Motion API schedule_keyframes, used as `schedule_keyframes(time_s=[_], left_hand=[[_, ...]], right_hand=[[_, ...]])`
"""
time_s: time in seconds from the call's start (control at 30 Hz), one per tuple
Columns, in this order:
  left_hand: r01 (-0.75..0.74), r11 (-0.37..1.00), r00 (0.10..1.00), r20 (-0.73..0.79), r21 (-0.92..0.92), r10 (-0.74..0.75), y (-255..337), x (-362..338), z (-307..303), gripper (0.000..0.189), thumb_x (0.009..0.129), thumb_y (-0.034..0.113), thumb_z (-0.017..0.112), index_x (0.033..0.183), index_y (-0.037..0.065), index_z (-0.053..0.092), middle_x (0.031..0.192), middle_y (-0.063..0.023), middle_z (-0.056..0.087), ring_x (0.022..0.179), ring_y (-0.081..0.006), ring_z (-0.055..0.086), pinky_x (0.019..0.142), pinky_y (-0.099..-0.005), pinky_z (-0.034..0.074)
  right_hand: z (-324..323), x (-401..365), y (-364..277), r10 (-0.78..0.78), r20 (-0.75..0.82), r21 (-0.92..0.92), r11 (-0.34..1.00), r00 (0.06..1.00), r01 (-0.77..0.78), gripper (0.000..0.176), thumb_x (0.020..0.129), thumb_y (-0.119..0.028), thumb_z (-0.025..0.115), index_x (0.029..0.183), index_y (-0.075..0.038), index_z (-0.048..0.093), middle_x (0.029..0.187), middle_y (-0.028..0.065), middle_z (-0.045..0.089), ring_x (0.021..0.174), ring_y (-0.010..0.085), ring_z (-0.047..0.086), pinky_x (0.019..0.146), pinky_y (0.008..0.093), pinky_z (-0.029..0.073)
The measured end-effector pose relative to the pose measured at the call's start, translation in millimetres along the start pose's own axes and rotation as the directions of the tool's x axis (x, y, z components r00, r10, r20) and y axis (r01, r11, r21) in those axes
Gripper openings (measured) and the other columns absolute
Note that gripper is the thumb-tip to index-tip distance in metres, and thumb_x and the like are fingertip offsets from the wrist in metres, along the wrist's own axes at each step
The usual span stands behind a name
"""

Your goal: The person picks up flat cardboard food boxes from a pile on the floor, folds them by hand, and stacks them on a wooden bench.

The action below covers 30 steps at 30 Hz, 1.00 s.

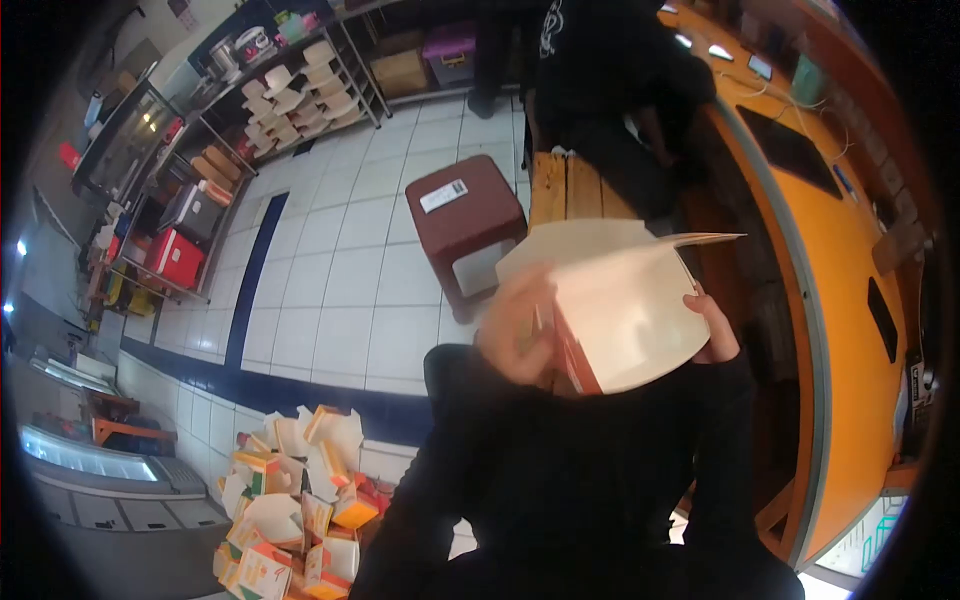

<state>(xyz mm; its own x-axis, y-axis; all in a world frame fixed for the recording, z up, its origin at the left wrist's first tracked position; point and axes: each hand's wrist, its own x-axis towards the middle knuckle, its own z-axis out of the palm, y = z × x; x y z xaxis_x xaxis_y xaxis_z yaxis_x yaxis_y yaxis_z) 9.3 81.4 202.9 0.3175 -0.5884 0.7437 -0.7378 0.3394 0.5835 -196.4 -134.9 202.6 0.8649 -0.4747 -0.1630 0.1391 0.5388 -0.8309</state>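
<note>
Both our hands clamp one pale carton held between them: left hand, blurred, on one side, right hand on the opposite edge; beyond the grip sits a brown stool

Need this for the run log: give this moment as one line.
left hand: at box, blurred | right hand: holds box | box pile: on floor | stool: beyond box
</note>
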Motion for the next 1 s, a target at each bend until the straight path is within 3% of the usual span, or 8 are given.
schedule_keyframes(time_s=[0.2, 0.37, 0.5, 0.7, 0.77, 0.83, 0.93, 1.0], left_hand=[[0.305, 0.921, 0.943, -0.057, -0.242, -0.327, -56.6, -2.8, 37.0, 0.042, 0.087, 0.002, 0.048, 0.13, 0.0, 0.047, 0.125, -0.0185, 0.056, 0.121, -0.0286, 0.051, 0.102, -0.0344, 0.036], [0.593, 0.745, 0.796, 0.082, -0.305, -0.6, -77.1, -31.5, 33.6, 0.047, 0.092, 0.005, 0.042, 0.139, 0.005, 0.039, 0.143, -0.0145, 0.04, 0.133, -0.0249, 0.039, 0.107, -0.0334, 0.033], [0.609, 0.723, 0.776, 0.055, -0.325, -0.629, -76.2, -36.6, 40.0, 0.045, 0.094, 0.015, 0.04, 0.137, 0.003, 0.041, 0.135, -0.0161, 0.049, 0.129, -0.0247, 0.043, 0.106, -0.0317, 0.032], [0.454, 0.648, 0.867, 0.135, -0.611, -0.48, -65.2, -32.3, 44.1, 0.051, 0.1, 0.021, 0.034, 0.146, 0.001, 0.024, 0.15, -0.0107, 0.029, 0.138, -0.0219, 0.029, 0.111, -0.0321, 0.025], [0.541, 0.625, 0.822, 0.195, -0.563, -0.535, -55.4, -24.9, 45.9, 0.091, 0.085, 0.063, 0.048, 0.149, 0.006, 0.017, 0.153, -0.0138, 0.022, 0.142, -0.0254, 0.019, 0.114, -0.0381, 0.015], [0.526, 0.578, 0.842, 0.286, -0.624, -0.458, -39.7, -13.4, 39.0, 0.102, 0.079, 0.069, 0.051, 0.15, 0.005, 0.013, 0.153, -0.0153, 0.021, 0.143, -0.0265, 0.018, 0.114, -0.0382, 0.015], [0.504, 0.463, 0.857, 0.355, -0.729, -0.373, -20.2, -2.1, 33.8, 0.124, 0.065, 0.069, 0.068, 0.15, 0.004, 0.005, 0.153, -0.0189, 0.019, 0.142, -0.0286, 0.017, 0.114, -0.0383, 0.016], [0.452, 0.744, 0.891, 0.218, -0.492, -0.397, -34.0, -18.4, 34.1, 0.124, 0.063, 0.051, 0.081, 0.15, 0.005, 0.006, 0.151, -0.0178, 0.022, 0.14, -0.0281, 0.022, 0.113, -0.0378, 0.019]], right_hand=[[6.5, 12.7, -23.0, 0.106, -0.276, -0.487, 0.842, 0.955, -0.234, 0.081, 0.081, -0.053, 0.055, 0.141, -0.005, 0.029, 0.13, 0.017, 0.045, 0.116, 0.0273, 0.05, 0.089, 0.0389, 0.047], [-18.0, 41.0, -3.1, 0.098, -0.206, -0.651, 0.729, 0.974, -0.211, 0.065, 0.084, -0.053, 0.047, 0.13, -0.007, 0.044, 0.116, 0.0139, 0.053, 0.108, 0.026, 0.052, 0.076, 0.0401, 0.05], [-5.1, 46.8, -5.1, 0.034, -0.253, -0.666, 0.719, 0.967, -0.2, 0.052, 0.085, -0.042, 0.045, 0.124, -0.008, 0.049, 0.113, 0.0128, 0.055, 0.103, 0.0274, 0.055, 0.071, 0.0407, 0.053], [-0.4, 40.8, -10.9, 0.024, -0.22, -0.716, 0.675, 0.975, -0.178, 0.048, 0.087, -0.038, 0.043, 0.125, -0.009, 0.05, 0.114, 0.0144, 0.054, 0.105, 0.0299, 0.056, 0.067, 0.0428, 0.055], [9.1, 34.5, -17.4, 0.031, -0.236, -0.718, 0.668, 0.971, -0.196, 0.047, 0.088, -0.038, 0.043, 0.124, -0.01, 0.051, 0.114, 0.0146, 0.054, 0.106, 0.0302, 0.056, 0.067, 0.0432, 0.055], [14.1, 29.6, -24.7, 0.069, -0.194, -0.673, 0.717, 0.978, -0.184, 0.038, 0.089, -0.035, 0.047, 0.116, -0.011, 0.059, 0.115, 0.008, 0.055, 0.108, 0.0208, 0.053, 0.072, 0.0318, 0.051], [6.2, 20.5, -28.7, 0.015, -0.049, -0.634, 0.772, 0.999, -0.043, 0.039, 0.088, -0.04, 0.053, 0.114, -0.012, 0.06, 0.117, 0.0071, 0.055, 0.111, 0.0204, 0.052, 0.079, 0.0303, 0.05], [-8.0, 15.0, -21.1, -0.098, 0.141, -0.737, 0.654, 0.985, 0.171, 0.037, 0.087, -0.038, 0.058, 0.111, -0.01, 0.061, 0.12, 0.0093, 0.053, 0.115, 0.0239, 0.049, 0.085, 0.035, 0.048]])
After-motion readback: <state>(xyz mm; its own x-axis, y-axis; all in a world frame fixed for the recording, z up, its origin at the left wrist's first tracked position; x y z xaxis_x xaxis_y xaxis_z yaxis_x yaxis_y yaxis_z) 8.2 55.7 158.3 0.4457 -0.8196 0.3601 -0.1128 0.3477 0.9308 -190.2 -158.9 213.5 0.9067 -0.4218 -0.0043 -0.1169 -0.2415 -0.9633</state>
